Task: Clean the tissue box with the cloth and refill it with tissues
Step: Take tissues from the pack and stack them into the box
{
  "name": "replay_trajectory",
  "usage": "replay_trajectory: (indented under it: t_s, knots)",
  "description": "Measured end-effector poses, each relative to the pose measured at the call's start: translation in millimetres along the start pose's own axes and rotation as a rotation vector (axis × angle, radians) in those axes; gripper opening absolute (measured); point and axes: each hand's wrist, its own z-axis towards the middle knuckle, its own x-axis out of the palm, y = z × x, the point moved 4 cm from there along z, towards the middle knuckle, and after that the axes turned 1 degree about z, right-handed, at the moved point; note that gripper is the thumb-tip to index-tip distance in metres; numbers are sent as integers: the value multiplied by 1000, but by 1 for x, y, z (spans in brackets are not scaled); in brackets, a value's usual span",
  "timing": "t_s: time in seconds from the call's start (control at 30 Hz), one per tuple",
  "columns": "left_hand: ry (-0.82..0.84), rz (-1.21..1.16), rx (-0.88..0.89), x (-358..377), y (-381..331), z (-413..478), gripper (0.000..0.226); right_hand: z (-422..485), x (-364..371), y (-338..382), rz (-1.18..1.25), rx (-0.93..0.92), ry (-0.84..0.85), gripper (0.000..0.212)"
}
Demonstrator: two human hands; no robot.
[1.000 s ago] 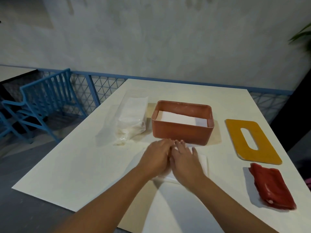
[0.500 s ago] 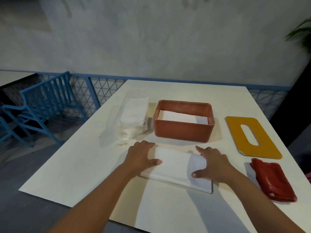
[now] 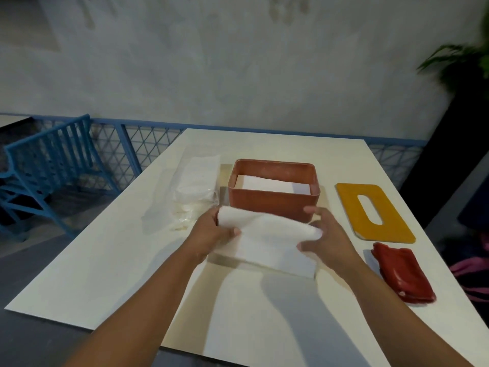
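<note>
A stack of white tissues [image 3: 267, 239] is lifted off the table just in front of the brown tissue box [image 3: 272, 201]. My left hand [image 3: 211, 234] grips its left end and my right hand [image 3: 322, 237] grips its right end. The box is open at the top, with white tissues [image 3: 272, 184] lying flat inside. Its yellow lid [image 3: 370, 210] with an oval slot lies flat to the right of the box. A folded red cloth [image 3: 402, 272] rests near the lid, closer to me.
A clear plastic pack of white tissues [image 3: 197, 186] lies left of the box. The white table [image 3: 105, 260] ends at a blue mesh railing [image 3: 137, 147] at the back. A blue chair [image 3: 47, 157] stands at the left, a plant [image 3: 465, 59] at the far right.
My hands spread from the middle of the tissue stack to its two ends, then raised it off the table toward the box.
</note>
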Motion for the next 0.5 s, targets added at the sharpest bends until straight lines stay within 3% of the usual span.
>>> replay_trajectory:
  t_s: [0.07,0.17,0.33,0.5]
  knots:
    - [-48,-150,74,-2,-5,-1,37,-6,-6,7,276,-123,-106,74]
    - [-29,-200,81,2,-2,-5,38,-10,-4,0,537,-128,-111,72]
    - [-31,-246,-60,14,26,-14,57,-13,17,-27,405,28,-92,56]
    - [-145,-190,-6,15,11,-14,32,-10,16,-12,434,-2,-139,46]
